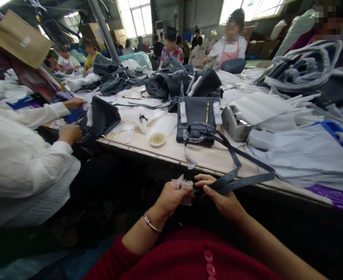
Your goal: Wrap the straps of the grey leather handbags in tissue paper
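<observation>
A dark leather bag (195, 112) lies on the table with white padding on its sides and a wrapped handle. Its long dark straps (247, 179) loop over the front edge of the table. My right hand (225, 198) is closed around the strap ends, thumb on top. Close beside it, my left hand (173, 198), with a bracelet on the wrist, grips a crumpled piece of thin white wrapping (183, 182). The strap tips between the two hands are partly hidden.
Left of the bag stands a small round dish (157, 139). A tape dispenser (237, 123) and white sheets (299, 155) are to its right. A person in white (22, 163) handles another dark bag (103, 116) at the left. More bags are piled behind.
</observation>
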Action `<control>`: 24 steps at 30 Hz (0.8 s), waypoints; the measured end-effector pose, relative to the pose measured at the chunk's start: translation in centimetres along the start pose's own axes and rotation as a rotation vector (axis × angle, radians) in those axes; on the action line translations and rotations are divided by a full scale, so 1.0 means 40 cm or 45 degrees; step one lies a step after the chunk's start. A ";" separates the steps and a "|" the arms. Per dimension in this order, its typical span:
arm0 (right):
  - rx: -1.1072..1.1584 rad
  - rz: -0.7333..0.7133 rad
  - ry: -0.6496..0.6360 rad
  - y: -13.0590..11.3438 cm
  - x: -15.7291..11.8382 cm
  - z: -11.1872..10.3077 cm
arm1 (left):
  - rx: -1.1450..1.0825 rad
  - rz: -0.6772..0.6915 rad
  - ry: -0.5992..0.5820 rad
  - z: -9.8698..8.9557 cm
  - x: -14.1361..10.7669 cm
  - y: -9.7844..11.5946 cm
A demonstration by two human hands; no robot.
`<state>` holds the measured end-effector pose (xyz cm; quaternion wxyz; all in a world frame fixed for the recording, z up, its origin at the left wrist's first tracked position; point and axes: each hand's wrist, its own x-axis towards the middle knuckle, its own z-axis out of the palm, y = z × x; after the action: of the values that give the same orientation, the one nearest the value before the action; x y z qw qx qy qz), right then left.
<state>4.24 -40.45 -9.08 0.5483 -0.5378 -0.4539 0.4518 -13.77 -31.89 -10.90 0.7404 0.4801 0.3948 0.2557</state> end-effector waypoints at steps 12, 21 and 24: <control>0.165 -0.100 0.119 -0.095 0.037 -0.050 | -0.009 -0.139 -0.174 0.012 -0.029 0.010; 0.078 -0.090 0.169 -0.078 0.049 -0.043 | 0.127 -0.072 -0.299 0.003 -0.037 0.022; 0.059 -0.080 0.137 -0.075 0.048 -0.045 | 0.081 -0.128 -0.284 0.007 -0.036 0.019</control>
<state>6.37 -38.93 -6.10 0.5982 -0.5340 -0.4297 0.4151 -14.33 -32.82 -9.67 0.7760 0.5083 0.3415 0.1507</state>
